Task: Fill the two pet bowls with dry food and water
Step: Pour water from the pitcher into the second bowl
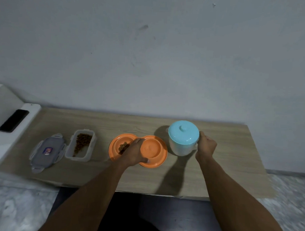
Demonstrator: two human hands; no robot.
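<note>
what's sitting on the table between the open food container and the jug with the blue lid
The orange double pet bowl, with the left hand resting on it. Dry food is in its left dish. The head view shows this.

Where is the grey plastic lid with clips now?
In the head view, the grey plastic lid with clips lies flat at the table's left end, just left of the open clear food container.
</note>
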